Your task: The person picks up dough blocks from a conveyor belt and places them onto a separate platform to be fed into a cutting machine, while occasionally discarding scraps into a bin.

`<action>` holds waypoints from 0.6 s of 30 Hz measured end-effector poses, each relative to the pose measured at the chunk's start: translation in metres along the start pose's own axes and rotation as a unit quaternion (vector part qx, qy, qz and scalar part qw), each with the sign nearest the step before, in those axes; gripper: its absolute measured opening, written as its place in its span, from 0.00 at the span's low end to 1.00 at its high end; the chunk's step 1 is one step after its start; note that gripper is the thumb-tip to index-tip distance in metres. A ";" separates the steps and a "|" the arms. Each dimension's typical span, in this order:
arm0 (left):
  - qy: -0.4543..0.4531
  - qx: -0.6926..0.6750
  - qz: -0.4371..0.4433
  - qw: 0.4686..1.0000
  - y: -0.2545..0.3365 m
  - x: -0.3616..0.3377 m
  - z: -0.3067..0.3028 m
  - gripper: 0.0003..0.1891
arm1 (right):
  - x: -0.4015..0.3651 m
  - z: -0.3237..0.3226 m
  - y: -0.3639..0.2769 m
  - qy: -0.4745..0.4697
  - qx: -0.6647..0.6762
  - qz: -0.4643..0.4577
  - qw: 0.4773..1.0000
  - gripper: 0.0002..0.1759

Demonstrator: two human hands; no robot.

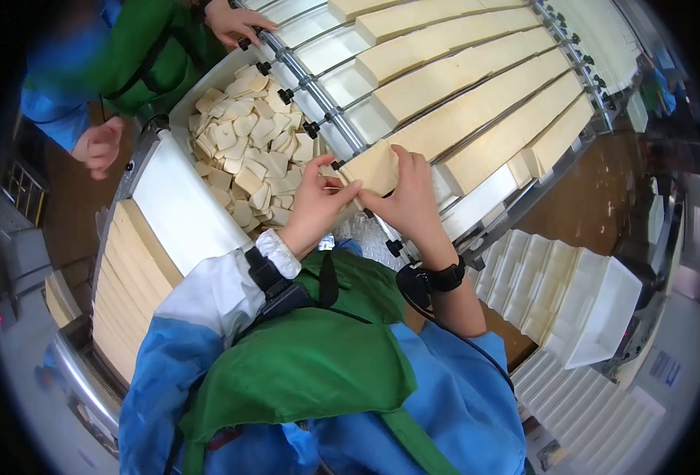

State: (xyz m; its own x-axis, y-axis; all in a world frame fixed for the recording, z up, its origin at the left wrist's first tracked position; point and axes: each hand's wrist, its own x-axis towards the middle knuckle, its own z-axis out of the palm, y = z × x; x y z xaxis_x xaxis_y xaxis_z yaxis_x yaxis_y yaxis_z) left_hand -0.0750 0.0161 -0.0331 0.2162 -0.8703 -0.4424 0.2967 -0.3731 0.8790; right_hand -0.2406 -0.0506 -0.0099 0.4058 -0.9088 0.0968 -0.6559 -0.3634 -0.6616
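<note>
Both my hands are at the near end of a lane on the machine, around a stack of thin pale sheets [373, 168] that look like dough wrappers. My left hand [318, 202] pinches the stack's near left edge with thumb and fingers. Thumb low and fingers raised along its right side, my right hand [413, 194] grips the same stack. The thumbs almost meet at the front edge. Just left of my hands, loose pale pieces [247, 146] with rounded corners fill a bin. Long rows of stacked sheets [484, 107] extend away in lanes behind the metal rail [318, 91].
At the upper left, a co-worker in a green apron rests one hand [239, 22] by the rail; the other hand [98, 146] hangs lower. White trays [595, 317] are stacked at right. More pale rows [132, 261] lie at left beside a white panel [180, 198]. Black knobs stick out along the rail.
</note>
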 end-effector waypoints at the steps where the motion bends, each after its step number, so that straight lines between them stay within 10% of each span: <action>1: 0.004 -0.002 0.002 1.000 -0.002 0.001 -0.002 0.34 | 0.000 0.002 0.003 -0.002 0.000 -0.004 1.000 0.46; 13: -0.057 -0.047 0.005 0.997 0.002 -0.003 -0.015 0.32 | 0.014 0.009 0.013 0.008 -0.077 0.032 0.996 0.48; 16: -0.081 -0.055 -0.033 0.995 0.015 -0.008 -0.037 0.30 | 0.028 -0.001 0.037 -0.051 -0.023 0.095 0.994 0.41; 18: -0.108 -0.101 -0.025 0.989 0.010 -0.007 -0.061 0.27 | 0.034 -0.004 0.062 -0.148 0.294 0.196 0.924 0.34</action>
State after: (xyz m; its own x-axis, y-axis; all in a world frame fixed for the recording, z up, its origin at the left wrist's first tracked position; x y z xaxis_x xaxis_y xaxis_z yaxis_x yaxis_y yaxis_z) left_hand -0.0172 0.0377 -0.0322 -0.0001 -0.9089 -0.4170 0.4855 -0.3646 0.7946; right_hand -0.2697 -0.1043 -0.0446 0.4242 -0.8193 -0.3857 -0.3659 0.2346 -0.9006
